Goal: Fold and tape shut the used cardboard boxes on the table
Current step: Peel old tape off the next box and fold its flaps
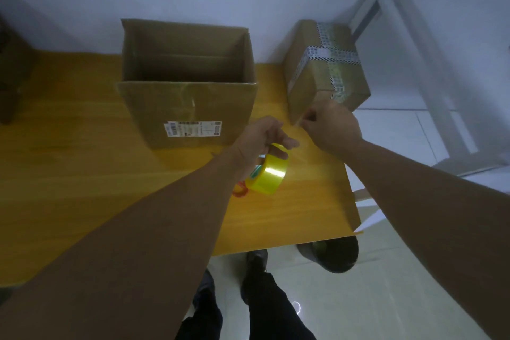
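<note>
A large cardboard box (pixel 187 107) stands open on the yellow table (pixel 69 163), flaps up, with a white label on its front. A smaller box (pixel 325 69), closed and wrapped in printed tape, sits at the table's right end. My left hand (pixel 262 141) grips a roll of clear yellowish tape (pixel 269 175) held above the table. My right hand (pixel 329 127) pinches the pulled-out tape end near the smaller box's front lower corner. A thin strip of tape stretches between the two hands.
Something with orange handles (pixel 239 191), perhaps scissors, lies on the table under the tape roll. A dark object (pixel 11 74) stands at the far left. The table's right edge drops to a tiled floor, with a dark bin (pixel 335 255) below and my legs near the front edge.
</note>
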